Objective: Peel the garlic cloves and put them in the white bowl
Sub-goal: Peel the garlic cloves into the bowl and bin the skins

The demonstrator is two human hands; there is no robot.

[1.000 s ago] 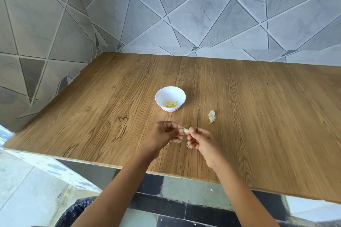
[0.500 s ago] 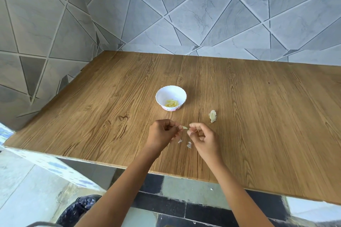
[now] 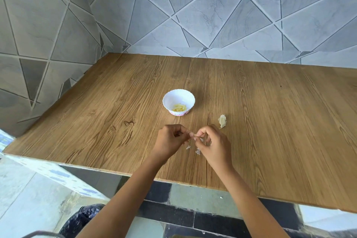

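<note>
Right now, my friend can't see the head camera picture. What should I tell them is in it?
The left hand and right hand pinch a tiny garlic clove over a wooden table. Behind them stands a white bowl holding peeled cloves; an unpeeled clove and skin scraps lie nearby.

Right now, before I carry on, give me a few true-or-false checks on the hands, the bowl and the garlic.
1. The white bowl holds peeled garlic. True.
2. The left hand and right hand pinch a small clove between them. True.
3. An unpeeled clove lies on the table, apart from the bowl. True.
4. That unpeeled clove lies left of the bowl. False: it lies to its right.
5. Nothing has been peeled off onto the table. False: skin scraps lie under the hands.
</note>
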